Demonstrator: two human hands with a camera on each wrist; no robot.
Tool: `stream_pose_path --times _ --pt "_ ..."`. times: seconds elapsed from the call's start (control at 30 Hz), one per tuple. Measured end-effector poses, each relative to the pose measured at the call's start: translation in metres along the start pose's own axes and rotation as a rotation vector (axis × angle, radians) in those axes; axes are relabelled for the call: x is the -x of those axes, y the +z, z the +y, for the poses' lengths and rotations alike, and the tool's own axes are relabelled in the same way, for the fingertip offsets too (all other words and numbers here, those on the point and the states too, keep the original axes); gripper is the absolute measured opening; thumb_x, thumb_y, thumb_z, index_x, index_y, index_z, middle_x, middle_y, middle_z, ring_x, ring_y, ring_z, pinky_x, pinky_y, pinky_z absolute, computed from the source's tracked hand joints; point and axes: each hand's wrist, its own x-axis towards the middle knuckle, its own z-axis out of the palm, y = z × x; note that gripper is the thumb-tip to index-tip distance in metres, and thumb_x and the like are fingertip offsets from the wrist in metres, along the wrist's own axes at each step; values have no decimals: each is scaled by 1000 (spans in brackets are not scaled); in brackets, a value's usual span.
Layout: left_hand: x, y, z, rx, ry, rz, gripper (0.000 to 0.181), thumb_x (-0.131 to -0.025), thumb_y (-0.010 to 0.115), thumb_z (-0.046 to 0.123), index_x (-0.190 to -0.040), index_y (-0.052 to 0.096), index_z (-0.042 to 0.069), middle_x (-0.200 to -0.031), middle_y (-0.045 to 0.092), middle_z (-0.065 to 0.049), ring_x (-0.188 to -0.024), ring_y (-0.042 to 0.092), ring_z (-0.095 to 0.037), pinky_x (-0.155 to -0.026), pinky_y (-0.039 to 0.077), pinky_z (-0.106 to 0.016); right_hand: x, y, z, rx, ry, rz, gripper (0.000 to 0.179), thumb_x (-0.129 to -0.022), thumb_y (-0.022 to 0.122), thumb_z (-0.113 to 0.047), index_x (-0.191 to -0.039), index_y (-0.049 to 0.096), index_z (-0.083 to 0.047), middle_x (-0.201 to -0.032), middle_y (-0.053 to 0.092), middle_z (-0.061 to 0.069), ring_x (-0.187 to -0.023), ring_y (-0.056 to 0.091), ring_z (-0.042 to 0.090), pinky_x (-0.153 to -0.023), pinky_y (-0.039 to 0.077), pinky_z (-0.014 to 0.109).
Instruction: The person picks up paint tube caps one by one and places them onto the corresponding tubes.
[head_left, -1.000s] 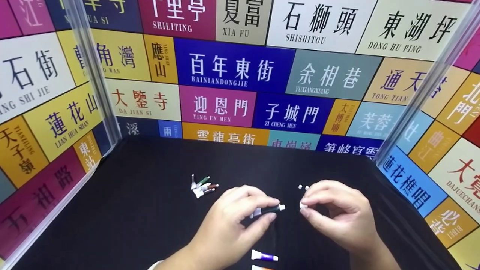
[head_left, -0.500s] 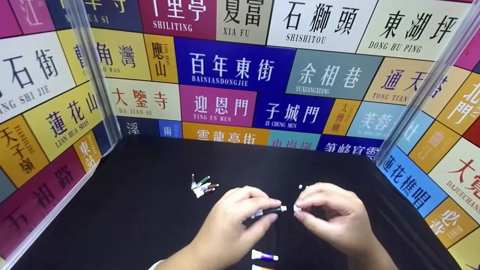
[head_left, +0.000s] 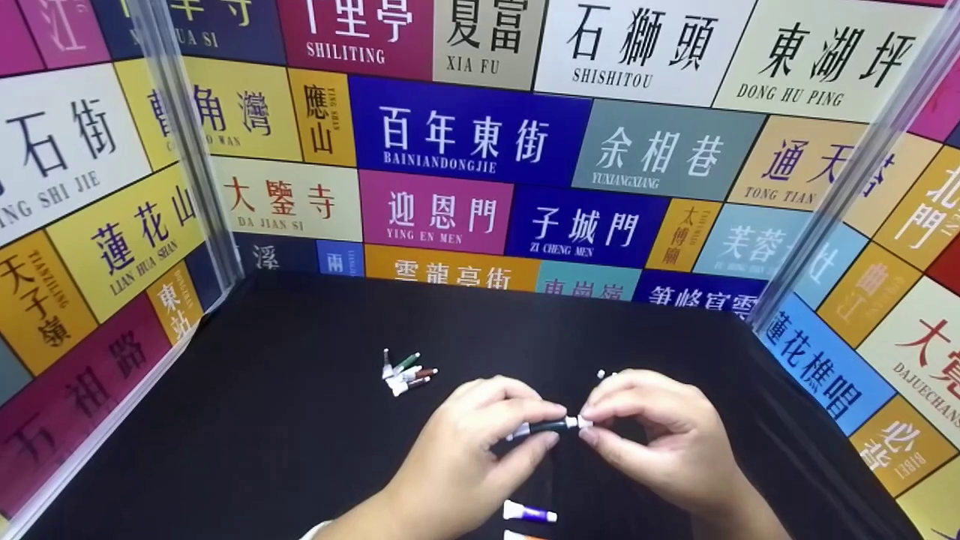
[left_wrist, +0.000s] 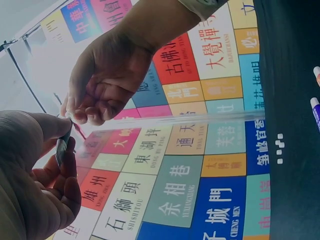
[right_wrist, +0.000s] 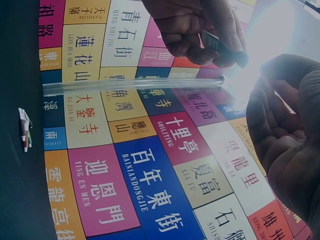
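Between thumb and fingers my left hand (head_left: 480, 439) pinches a small dark paint tube (head_left: 546, 427), its white nozzle pointing right. The fingertips of my right hand (head_left: 667, 435) pinch a small white cap (head_left: 584, 422), which is right at the nozzle end. Both hands are raised over the black table. In the right wrist view the tube's flat end (right_wrist: 210, 39) shows between the left fingers; the cap is lost in glare. From the left wrist, the tube (left_wrist: 62, 150) appears partly covered by fingers.
Several small paint tubes (head_left: 409, 381) lie in a pile at the back left of the black cloth (head_left: 300, 450). A purple tube (head_left: 531, 514) and an orange one (head_left: 525, 535) lie near the front. Loose white caps (left_wrist: 280, 148) sit behind my right hand. Sign-printed panels (head_left: 469, 131) surround the table.
My right hand has moved left with the cap, from a gap away to right at the tube's nozzle. My left hand and the tube have shifted slightly right.
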Motion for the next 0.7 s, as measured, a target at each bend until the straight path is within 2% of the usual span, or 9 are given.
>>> stream_pose_path --times 0.13,0.33,0.5,0.7 --pt "0 0 0 1 5 2 21 -89 73 24 -110 73 27 -104 67 14 -96 60 -5 -85 48 -21 0 0 0 20 -4 -3 34 -61 75 25 -88 71 5 -84 69 14 -80 64 20 -80 55 24" --pt "0 1 -1 -3 10 -5 22 -89 73 23 -110 73 27 -103 67 14 -95 60 -4 -85 48 -21 -1 1 2 55 -25 -23 32 -61 76 22 -87 72 3 -83 69 12 -79 64 20 -75 52 25" --pt "1 2 -2 -13 9 -19 22 -88 74 22 -110 74 27 -102 68 13 -96 61 -5 -87 49 -22 0 1 0 100 -9 -36 34 -62 77 20 -89 74 1 -83 69 11 -79 64 19 -78 52 24" --pt "1 2 -3 -22 5 -35 21 -89 74 22 -109 74 26 -102 68 13 -96 62 -5 -87 49 -23 0 1 0 125 5 -39 35 -62 77 20 -90 74 -1 -82 69 10 -78 64 18 -76 53 23"
